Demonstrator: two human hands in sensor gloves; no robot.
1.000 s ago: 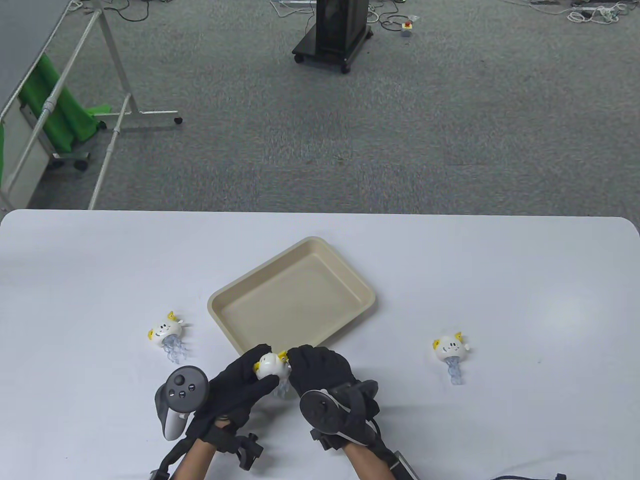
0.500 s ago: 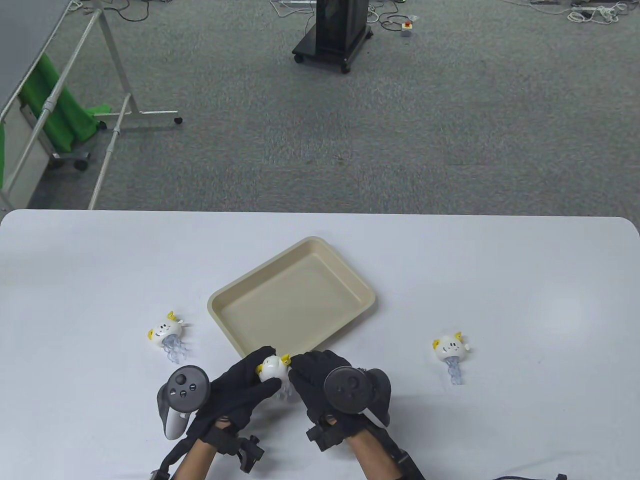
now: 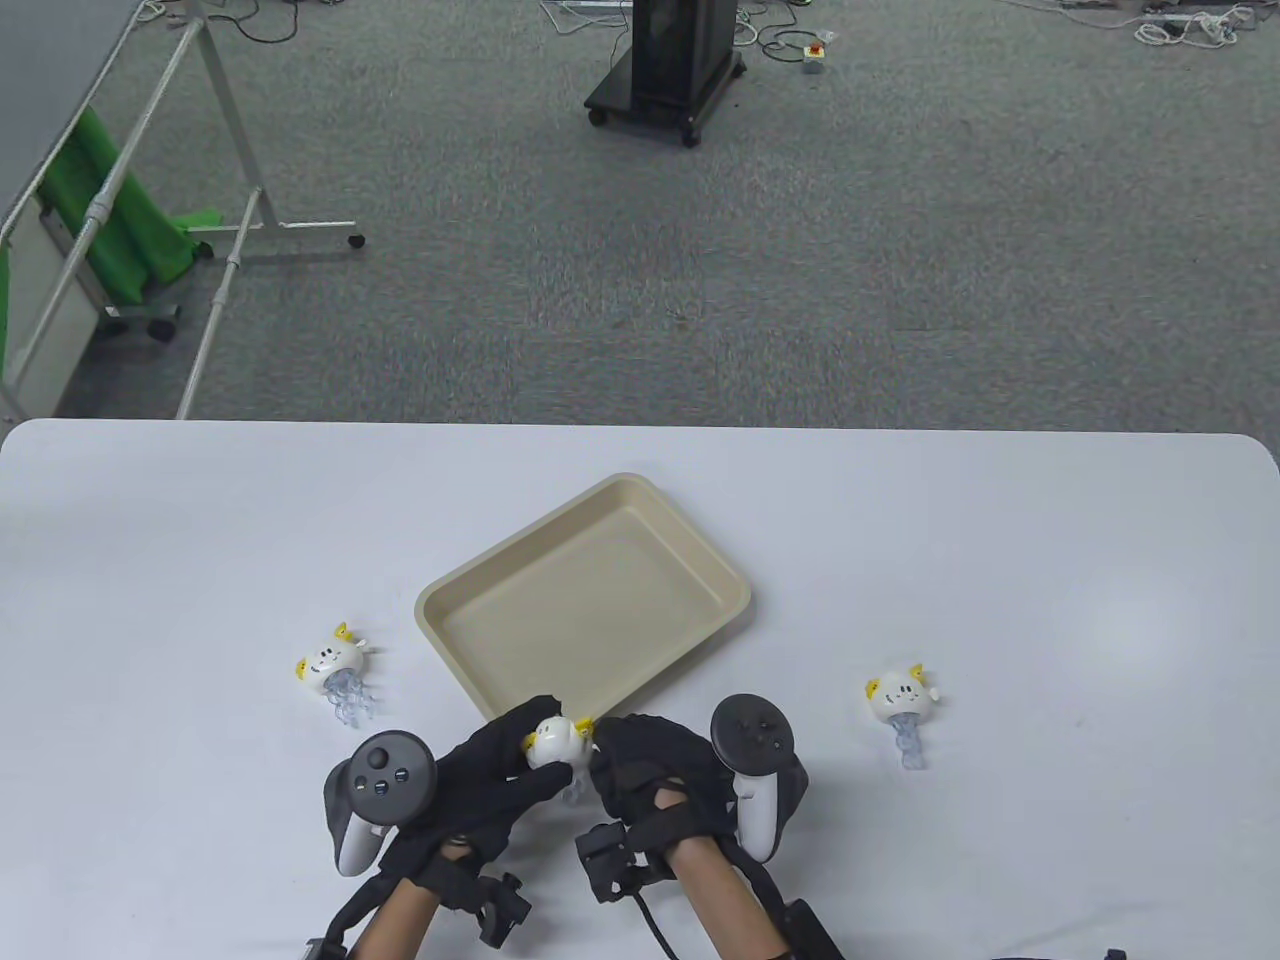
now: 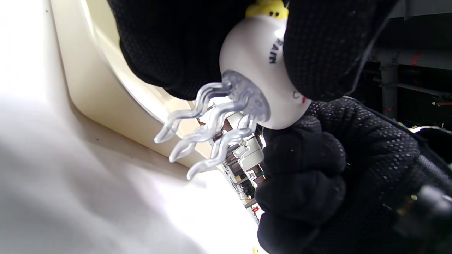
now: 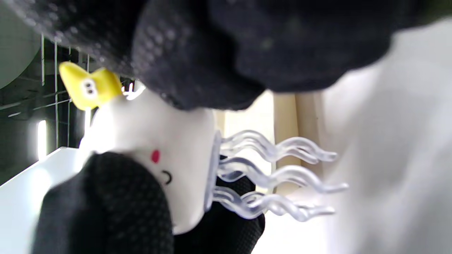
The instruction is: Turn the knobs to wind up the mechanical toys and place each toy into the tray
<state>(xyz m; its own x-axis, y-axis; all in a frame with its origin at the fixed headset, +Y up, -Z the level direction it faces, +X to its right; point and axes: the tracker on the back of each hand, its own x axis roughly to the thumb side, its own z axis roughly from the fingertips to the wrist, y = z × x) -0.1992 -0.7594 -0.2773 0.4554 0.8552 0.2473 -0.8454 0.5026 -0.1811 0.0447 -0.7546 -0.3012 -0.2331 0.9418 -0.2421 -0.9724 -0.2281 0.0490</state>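
I see my left hand (image 3: pixel 490 775) wrapped around a white jellyfish wind-up toy (image 3: pixel 553 742), thumb under its dome and fingers curled over the top, holding it just above the desk (image 3: pixel 1000 560) right at the near edge of the beige tray (image 3: pixel 735 590). My right hand (image 3: pixel 645 775) meets the toy from the other side, fingertips pinched at its right flank where a yellow nub sticks out; I cannot make out the knob itself under the glove. In the left wrist view the toy's clear wavy tentacles (image 4: pixel 208 123) hang free below the dome, pointing toward the tray wall, touching nothing. The right wrist view shows the same toy sideways, a red cheek dot and small mouth on its white body, a black fingertip (image 5: pixel 197 60) pressed on its upper side.

Two more jellyfish toys lie on the desk: one to the left (image 3: pixel 335 675) of the tray, one well off to the right (image 3: pixel 903 705), both apart from my hands and outside the tray. The tray holds no toy
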